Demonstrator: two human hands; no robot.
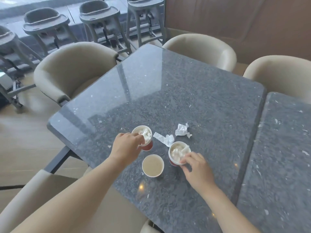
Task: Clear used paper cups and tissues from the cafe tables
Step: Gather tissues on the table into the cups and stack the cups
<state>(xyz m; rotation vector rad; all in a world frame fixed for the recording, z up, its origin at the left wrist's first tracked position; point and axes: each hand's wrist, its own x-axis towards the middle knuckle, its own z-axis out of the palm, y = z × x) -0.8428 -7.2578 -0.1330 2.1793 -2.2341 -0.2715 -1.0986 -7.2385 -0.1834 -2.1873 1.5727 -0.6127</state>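
Observation:
Three red paper cups stand on the dark stone table (168, 91). My left hand (125, 146) grips the rim of the left cup (143, 137), which has crumpled tissue inside. My right hand (196, 167) pinches the near rim of the right cup (178, 153), also stuffed with tissue. Between and nearer to me stands an empty cup (152, 165). Two loose tissues lie on the table: a flat strip (164, 139) between the two held cups, and a crumpled one (182, 131) farther right.
Beige armchairs surround the table: one at far left (70, 71), two at the back right (202, 49), (277, 76), one at the near left (33, 195). A second stone table (277, 165) abuts on the right. Grey high chairs (99, 19) line the window behind.

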